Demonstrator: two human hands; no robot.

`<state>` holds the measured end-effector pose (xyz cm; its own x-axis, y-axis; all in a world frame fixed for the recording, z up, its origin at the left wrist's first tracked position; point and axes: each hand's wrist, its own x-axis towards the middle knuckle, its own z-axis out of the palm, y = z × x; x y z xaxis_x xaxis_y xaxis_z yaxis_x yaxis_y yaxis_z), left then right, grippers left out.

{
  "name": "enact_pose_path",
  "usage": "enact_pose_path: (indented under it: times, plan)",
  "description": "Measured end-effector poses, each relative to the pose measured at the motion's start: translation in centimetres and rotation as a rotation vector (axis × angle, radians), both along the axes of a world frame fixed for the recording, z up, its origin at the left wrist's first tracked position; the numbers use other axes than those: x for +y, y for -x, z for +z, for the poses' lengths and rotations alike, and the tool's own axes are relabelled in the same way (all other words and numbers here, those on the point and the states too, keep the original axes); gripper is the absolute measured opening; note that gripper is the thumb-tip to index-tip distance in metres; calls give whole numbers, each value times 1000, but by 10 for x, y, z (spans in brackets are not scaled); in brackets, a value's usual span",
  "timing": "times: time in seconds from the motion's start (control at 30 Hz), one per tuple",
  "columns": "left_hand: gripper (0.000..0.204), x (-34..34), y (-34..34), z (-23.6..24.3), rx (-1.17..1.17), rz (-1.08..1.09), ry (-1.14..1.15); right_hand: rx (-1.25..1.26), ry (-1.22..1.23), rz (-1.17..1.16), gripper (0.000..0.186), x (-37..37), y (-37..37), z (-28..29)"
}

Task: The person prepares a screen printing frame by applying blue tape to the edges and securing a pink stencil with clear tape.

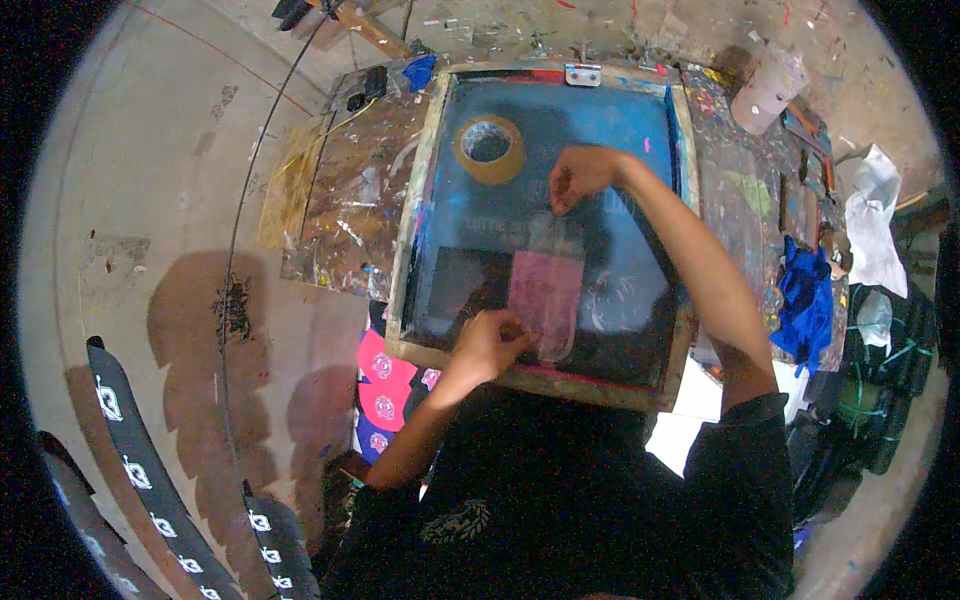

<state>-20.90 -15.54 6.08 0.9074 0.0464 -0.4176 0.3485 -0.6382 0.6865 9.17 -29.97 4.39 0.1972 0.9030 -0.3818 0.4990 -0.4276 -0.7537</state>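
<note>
A wooden-framed printing screen (415, 215) with dark blue mesh lies flat on a paint-spattered table. A strip of clear tape (556, 290) runs down the mesh over a pink patch (545, 290). My left hand (487, 343) pinches the near end of the strip by the frame's front edge. My right hand (580, 175) pinches the far end near the middle of the mesh. A roll of brown tape (490, 150) lies on the mesh just left of my right hand.
A white plastic bottle (768, 88) stands at the back right. Blue cloth (805, 300) and white rags (875, 220) lie at the right. Pink printed pieces (385, 385) hang under the screen's front left. Black printed strips (140, 460) lie on the floor at lower left.
</note>
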Motion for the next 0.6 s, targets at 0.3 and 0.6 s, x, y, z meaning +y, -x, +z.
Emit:
enact_pose_path:
  times: [0.3, 0.6]
  plan:
    - [20, 5, -5, -2, -66, -39, 35, 28, -50, -37, 19, 0, -13, -19]
    - [37, -1, -3, -17, 56, 37, 102, -10, -69, 22, 19, -2, -12, -36]
